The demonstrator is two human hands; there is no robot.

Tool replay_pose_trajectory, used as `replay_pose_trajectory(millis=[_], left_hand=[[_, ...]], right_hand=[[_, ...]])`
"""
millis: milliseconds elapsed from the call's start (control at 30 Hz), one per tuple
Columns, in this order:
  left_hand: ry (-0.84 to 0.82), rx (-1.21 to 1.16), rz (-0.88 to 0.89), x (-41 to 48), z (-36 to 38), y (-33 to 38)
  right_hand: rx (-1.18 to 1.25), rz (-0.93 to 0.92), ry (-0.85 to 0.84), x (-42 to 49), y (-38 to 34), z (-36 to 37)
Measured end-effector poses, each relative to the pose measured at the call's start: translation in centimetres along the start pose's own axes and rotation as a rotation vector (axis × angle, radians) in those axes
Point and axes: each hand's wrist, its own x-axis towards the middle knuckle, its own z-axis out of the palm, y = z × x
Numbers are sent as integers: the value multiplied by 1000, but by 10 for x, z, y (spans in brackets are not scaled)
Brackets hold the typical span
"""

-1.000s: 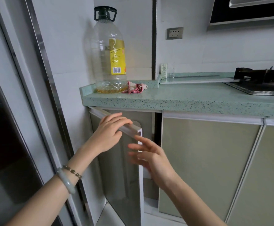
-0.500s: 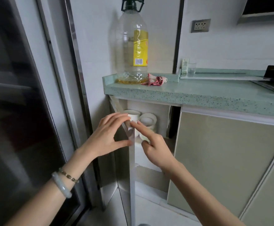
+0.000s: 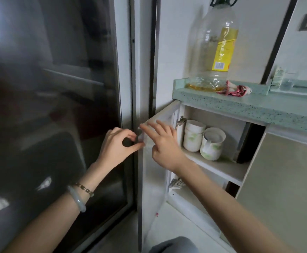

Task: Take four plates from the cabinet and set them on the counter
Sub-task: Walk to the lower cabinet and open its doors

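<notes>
**Only cups in sight behind the open door**

Plainly, my left grip [image 3: 119,146] was pinching the top corner of the cabinet door [image 3: 150,189] between thumb and curled fingers, near the middle of the frame. My right grip [image 3: 165,145] lay spread, its straight fingers against the door's inner face. The cabinet [image 3: 222,167] stood open at centre right, under the bench [image 3: 249,106]. No plates showed. The upper shelf held white cups [image 3: 193,137], and my right arm hid most of the space below, so I could not tell where the plates lay. I judged they would be glazed crockery: stiff, slick, breakable and heavy as a stack. They would be best taken at opposite rims, fingers under and thumbs on top. At upper right an oil bottle [image 3: 213,52] carried a yellow label with a barcode, its lettering too blurred to read.
</notes>
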Motion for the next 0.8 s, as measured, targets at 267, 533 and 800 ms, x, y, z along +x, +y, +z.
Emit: replay_pose_trajectory(millis=[267, 533, 800], left_hand=[[31, 14, -206, -2, -12, -37], [74, -70, -327, -6, -2, -55], [104, -98, -508, -11, 18, -42]], right_hand=[[-57, -29, -61, 48, -22, 34], [55, -30, -200, 71, -22, 47], [13, 87, -225, 27, 40, 36]])
